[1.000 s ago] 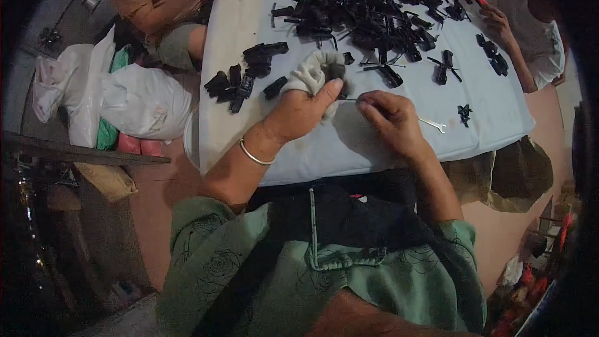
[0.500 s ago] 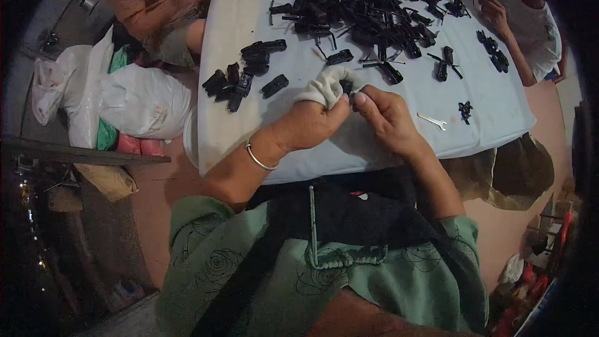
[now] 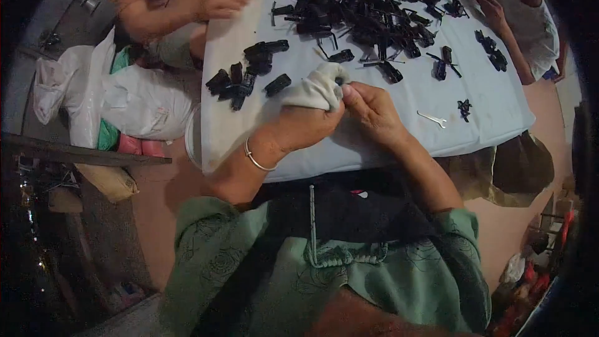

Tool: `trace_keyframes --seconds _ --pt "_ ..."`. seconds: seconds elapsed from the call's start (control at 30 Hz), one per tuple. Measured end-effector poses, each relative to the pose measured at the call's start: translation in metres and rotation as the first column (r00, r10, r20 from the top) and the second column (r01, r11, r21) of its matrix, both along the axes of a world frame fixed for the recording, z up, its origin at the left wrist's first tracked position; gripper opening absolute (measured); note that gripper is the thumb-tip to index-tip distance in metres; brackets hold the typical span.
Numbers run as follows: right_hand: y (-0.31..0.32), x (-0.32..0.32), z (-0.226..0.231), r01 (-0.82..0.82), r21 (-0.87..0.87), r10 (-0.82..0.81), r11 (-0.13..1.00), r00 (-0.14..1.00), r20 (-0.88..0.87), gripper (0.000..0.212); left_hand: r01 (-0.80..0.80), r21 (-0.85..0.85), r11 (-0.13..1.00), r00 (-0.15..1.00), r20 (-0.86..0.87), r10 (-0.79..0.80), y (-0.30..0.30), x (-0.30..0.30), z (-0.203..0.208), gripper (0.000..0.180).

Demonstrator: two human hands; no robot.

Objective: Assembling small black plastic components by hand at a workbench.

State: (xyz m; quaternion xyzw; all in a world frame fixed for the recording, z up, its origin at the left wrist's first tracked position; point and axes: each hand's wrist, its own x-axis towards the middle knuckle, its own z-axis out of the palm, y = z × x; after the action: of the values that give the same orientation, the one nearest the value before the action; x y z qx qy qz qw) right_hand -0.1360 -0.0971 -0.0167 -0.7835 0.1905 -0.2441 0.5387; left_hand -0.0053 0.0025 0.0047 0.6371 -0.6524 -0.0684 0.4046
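A cream cloth [image 3: 315, 90] is bunched over the fingers of my left hand [image 3: 309, 128], with a small dark part [image 3: 340, 81] showing at its upper right fold. Thumb and fingers of that hand are closed round the cloth. My right hand [image 3: 377, 112] meets it from the right, its fingers pinched together at the dark part; most of the part is hidden. Left of my hands lies a group of black plastic parts [image 3: 240, 81], with a single black part [image 3: 277, 85] closest to the cloth. To the right rests a small silver spanner [image 3: 432, 118].
A large heap of black parts with rods [image 3: 362, 6] covers the far side of the white-covered table [image 3: 486, 112]. Small black pieces [image 3: 463, 110] lie beside the spanner. Two people sit at the far left [image 3: 165, 6] and far right [image 3: 524, 19]. White bags [image 3: 143, 100] stand at left.
Both my hands have shifted slightly left, and the cloth has turned, now covering more of my left fingers. The person at far left has moved a hand out over the table edge.
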Motion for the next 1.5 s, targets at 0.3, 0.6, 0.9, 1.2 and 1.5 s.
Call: trace_keyframes --seconds 0.3,0.6,0.9,1.2,1.5 --pt "-0.008 0.003 -0.001 0.007 -0.668 -0.259 0.744 0.925 -0.279 0.031 -0.371 -0.225 0.901 0.686 0.587 0.429 0.000 0.032 0.009 0.022" --pt "-0.012 -0.022 0.015 -0.021 -0.271 -0.027 0.962 0.985 -0.169 0.025 0.320 0.095 0.943 0.934 -0.200 -0.297 -0.012 0.011 0.001 0.024" --pt "0.016 -0.013 0.013 0.269 -0.395 -0.188 0.878 0.954 0.232 0.014 0.145 0.024 0.989 0.697 -0.712 -0.085 -0.015 -0.009 -0.006 0.019" --pt "0.005 -0.013 0.008 0.081 -0.015 -0.080 0.997 0.996 0.027 0.026 0.247 0.197 0.949 0.677 -0.736 -0.024 -0.007 -0.003 0.001 0.021" --pt "0.008 -0.006 0.001 0.064 0.160 -0.069 0.985 0.997 0.024 0.027 0.026 -0.084 0.996 0.973 -0.225 -0.045 -0.005 -0.009 -0.007 0.023"
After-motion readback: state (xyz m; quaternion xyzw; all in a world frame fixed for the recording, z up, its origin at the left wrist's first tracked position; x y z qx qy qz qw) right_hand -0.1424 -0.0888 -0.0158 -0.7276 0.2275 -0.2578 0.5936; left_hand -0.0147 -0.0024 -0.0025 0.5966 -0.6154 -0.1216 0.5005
